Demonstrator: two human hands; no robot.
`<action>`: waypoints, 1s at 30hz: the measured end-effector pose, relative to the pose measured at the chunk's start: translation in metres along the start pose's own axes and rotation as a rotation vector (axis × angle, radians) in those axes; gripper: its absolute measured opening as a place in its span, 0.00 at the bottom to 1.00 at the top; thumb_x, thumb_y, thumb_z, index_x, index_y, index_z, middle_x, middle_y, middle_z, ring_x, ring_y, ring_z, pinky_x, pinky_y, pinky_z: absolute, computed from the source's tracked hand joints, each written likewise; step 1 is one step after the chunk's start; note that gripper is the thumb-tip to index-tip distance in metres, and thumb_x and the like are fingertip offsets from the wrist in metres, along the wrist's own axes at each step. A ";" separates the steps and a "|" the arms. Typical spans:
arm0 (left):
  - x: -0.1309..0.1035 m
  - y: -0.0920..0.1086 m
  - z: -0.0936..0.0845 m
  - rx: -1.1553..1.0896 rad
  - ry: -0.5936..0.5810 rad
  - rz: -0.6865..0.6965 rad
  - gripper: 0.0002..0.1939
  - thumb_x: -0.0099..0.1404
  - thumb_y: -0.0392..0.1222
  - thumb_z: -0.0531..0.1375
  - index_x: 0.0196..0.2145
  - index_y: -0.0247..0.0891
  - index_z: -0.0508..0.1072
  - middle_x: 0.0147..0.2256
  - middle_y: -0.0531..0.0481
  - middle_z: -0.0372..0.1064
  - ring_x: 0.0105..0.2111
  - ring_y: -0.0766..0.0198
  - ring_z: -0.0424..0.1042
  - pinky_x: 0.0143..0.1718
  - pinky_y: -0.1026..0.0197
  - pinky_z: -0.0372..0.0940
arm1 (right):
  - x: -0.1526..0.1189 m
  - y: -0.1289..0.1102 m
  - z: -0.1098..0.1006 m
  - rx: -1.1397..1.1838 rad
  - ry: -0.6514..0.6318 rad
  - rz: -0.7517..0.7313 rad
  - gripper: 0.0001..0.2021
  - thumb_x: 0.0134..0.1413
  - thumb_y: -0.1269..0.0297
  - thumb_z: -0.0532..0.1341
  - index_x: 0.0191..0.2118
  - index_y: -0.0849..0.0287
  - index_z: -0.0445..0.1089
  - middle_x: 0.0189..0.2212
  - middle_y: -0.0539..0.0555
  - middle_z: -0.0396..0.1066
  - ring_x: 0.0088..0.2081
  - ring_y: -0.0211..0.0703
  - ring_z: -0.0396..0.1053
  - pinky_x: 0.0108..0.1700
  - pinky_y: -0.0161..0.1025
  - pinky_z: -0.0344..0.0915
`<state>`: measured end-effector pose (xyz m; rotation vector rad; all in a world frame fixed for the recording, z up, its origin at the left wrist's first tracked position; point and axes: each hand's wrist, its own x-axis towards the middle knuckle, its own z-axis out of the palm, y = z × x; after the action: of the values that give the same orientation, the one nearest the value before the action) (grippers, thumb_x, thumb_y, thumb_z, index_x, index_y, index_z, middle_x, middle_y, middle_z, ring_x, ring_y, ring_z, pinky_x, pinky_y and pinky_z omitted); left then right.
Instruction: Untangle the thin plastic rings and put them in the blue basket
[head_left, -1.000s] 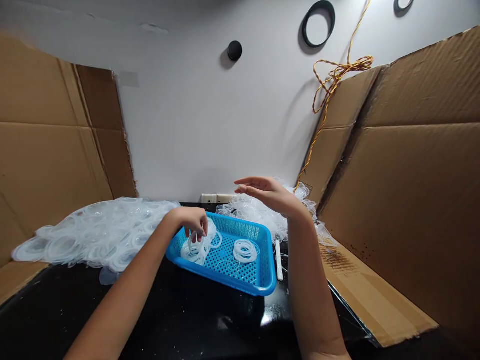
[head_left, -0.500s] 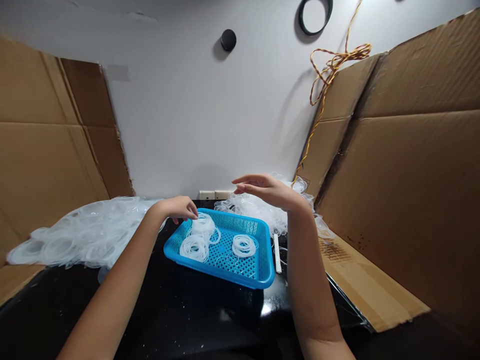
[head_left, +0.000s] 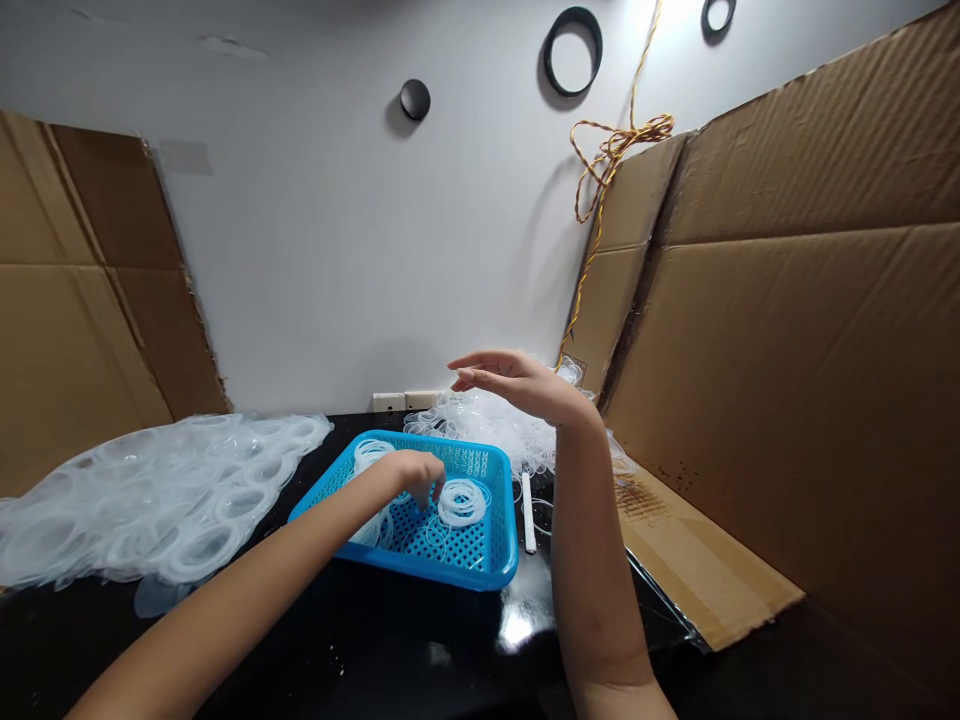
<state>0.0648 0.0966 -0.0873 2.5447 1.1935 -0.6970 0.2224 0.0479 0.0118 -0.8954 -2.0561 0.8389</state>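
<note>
Over the middle of a blue perforated basket (head_left: 465, 577) is my left hand (head_left: 421, 477), its fingers curled down beside a coil of thin white rings (head_left: 462, 503). Whether the fingertips hold or touch a ring cannot be made out. More coiled rings (head_left: 373, 456) lie in the basket's left part, partly covered by my left forearm. My right hand (head_left: 510, 383) is raised behind the basket, above a heap of clear rings (head_left: 495, 425), with its fingers stretched out to the left and nothing visible in them.
A wide pile of translucent rings (head_left: 217, 490) covers the left of the black table (head_left: 300, 640). A white strip (head_left: 529, 512) lies right of the basket. Cardboard panels (head_left: 787, 330) stand on both sides. Orange twisted cord (head_left: 600, 215) hangs at the wall, near sockets (head_left: 389, 402).
My left hand has moved right, from the basket's back left rim to over its middle. My right hand keeps its raised pose. The whole view has shifted to the right.
</note>
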 end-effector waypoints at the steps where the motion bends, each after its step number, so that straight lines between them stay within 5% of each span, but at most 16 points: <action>1: -0.002 -0.005 0.006 0.019 -0.022 0.003 0.15 0.65 0.43 0.55 0.48 0.36 0.66 0.47 0.44 0.65 0.43 0.58 0.69 0.42 0.51 0.66 | -0.001 0.000 -0.001 0.008 0.004 -0.001 0.13 0.57 0.63 0.57 0.45 0.63 0.70 0.36 0.57 0.74 0.42 0.41 0.71 0.45 0.40 0.63; 9: -0.030 -0.037 0.039 0.059 0.069 0.029 0.10 0.60 0.39 0.60 0.40 0.34 0.71 0.45 0.44 0.67 0.44 0.56 0.67 0.44 0.49 0.63 | -0.001 0.003 -0.004 0.084 0.017 -0.023 0.09 0.56 0.66 0.58 0.42 0.63 0.71 0.34 0.55 0.75 0.39 0.38 0.72 0.45 0.38 0.65; 12: -0.036 -0.034 0.034 0.028 0.172 0.035 0.07 0.55 0.34 0.60 0.34 0.37 0.75 0.42 0.45 0.69 0.45 0.53 0.66 0.48 0.50 0.59 | 0.000 0.004 -0.004 0.062 0.009 -0.030 0.11 0.57 0.65 0.58 0.43 0.64 0.70 0.35 0.56 0.75 0.40 0.38 0.71 0.45 0.38 0.65; 15: -0.034 -0.017 0.030 0.002 0.275 0.052 0.10 0.60 0.40 0.57 0.39 0.40 0.74 0.43 0.46 0.68 0.47 0.53 0.64 0.50 0.50 0.56 | -0.002 0.002 -0.005 0.023 -0.001 -0.031 0.13 0.57 0.65 0.57 0.45 0.66 0.69 0.37 0.58 0.74 0.41 0.39 0.71 0.46 0.38 0.64; 21: -0.011 0.014 0.036 0.018 0.100 -0.042 0.14 0.65 0.43 0.55 0.47 0.36 0.67 0.47 0.44 0.66 0.42 0.58 0.69 0.42 0.50 0.66 | -0.004 -0.004 -0.003 -0.020 -0.018 -0.009 0.13 0.59 0.65 0.56 0.46 0.67 0.68 0.38 0.60 0.74 0.42 0.40 0.71 0.46 0.38 0.64; 30: -0.010 -0.004 0.043 -0.117 0.016 -0.034 0.15 0.65 0.43 0.55 0.48 0.36 0.66 0.47 0.44 0.65 0.42 0.58 0.69 0.41 0.51 0.66 | -0.002 -0.002 -0.003 -0.031 -0.038 -0.027 0.13 0.58 0.65 0.56 0.46 0.67 0.68 0.38 0.59 0.74 0.42 0.41 0.70 0.46 0.39 0.63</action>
<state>0.0430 0.0749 -0.1191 2.4443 1.2470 -0.5967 0.2250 0.0455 0.0144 -0.8728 -2.1149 0.8178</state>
